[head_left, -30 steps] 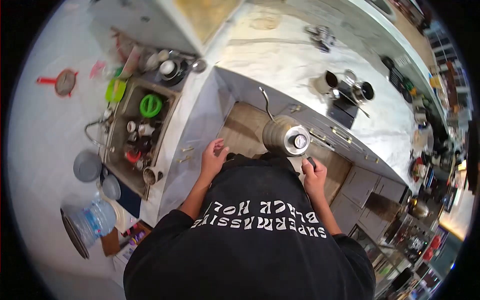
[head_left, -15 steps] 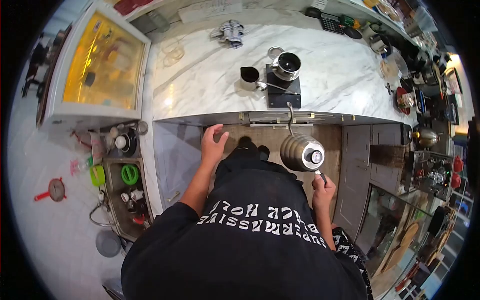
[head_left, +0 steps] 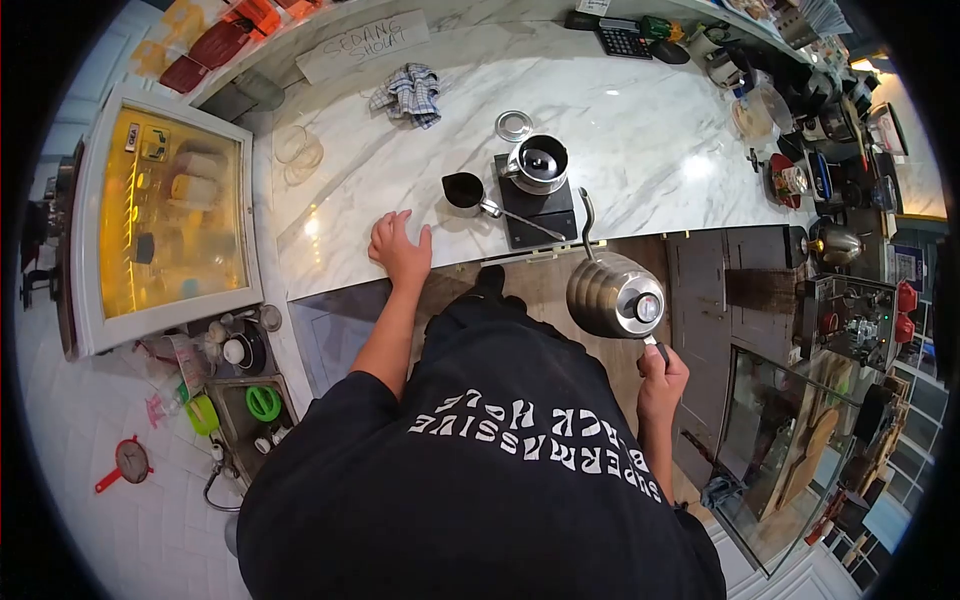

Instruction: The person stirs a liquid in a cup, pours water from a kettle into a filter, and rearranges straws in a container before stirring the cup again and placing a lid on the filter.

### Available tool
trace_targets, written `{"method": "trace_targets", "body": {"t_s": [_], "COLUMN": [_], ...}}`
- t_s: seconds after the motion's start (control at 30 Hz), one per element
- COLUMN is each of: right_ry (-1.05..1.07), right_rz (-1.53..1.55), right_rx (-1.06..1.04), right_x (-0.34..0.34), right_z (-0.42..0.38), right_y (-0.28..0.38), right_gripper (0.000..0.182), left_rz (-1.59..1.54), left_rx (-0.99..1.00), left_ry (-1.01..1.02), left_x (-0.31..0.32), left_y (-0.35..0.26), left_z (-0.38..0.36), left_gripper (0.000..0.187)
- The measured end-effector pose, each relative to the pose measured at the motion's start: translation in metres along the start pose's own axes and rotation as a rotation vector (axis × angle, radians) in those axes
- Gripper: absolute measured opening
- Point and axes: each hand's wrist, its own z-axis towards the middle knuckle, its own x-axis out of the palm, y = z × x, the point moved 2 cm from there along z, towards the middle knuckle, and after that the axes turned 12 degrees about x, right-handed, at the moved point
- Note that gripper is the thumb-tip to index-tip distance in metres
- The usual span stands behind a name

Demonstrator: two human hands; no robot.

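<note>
My right hand [head_left: 662,382] is closed round the handle of a steel gooseneck kettle [head_left: 608,292]. The kettle hangs in front of the counter, its spout pointing towards the black scale [head_left: 543,218]. My left hand [head_left: 402,252] rests at the counter's front edge, fingers apart, holding nothing. On the scale stands a metal vessel [head_left: 540,165] with dark contents. To its left is a small metal pitcher [head_left: 463,190], dark inside. A thin spoon [head_left: 533,226] lies across the scale's near part. Behind the vessel lies a round metal lid [head_left: 514,125].
A checked cloth [head_left: 410,95] lies crumpled on the marble counter [head_left: 350,170]. A glass-door cabinet [head_left: 180,205] stands at left, above a sink [head_left: 240,400] with a green item. A calculator [head_left: 624,42] sits at the back. Jars and tools crowd the right end.
My left hand has moved from in front of the counter forward onto its edge. My right hand still holds the kettle, now slightly further right in view. The camera's view has shifted.
</note>
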Motion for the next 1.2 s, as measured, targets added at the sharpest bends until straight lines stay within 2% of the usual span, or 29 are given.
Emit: {"method": "trace_targets", "body": {"t_s": [0.17,0.53,1.2], "right_ry": [0.003,-0.026,-0.108], "right_rz": [-0.005,0.044,-0.052], "right_rx": [0.003,0.076,0.028], "right_x": [0.017,0.037,0.043], "right_z": [0.008,0.012,0.013], "right_y": [0.018,0.036,0.049], "right_gripper": [0.039,0.04,0.039], "left_rz": [0.148,0.145,0.088], "left_rx": [0.049,0.084,0.182], "left_ry": [0.032,0.122,0.144], "left_x": [0.018,0.013,0.018], "left_y": [0.002,-0.005,-0.004], "left_z": [0.001,0.008,0.021], "left_gripper": [0.052,0.059,0.058]}}
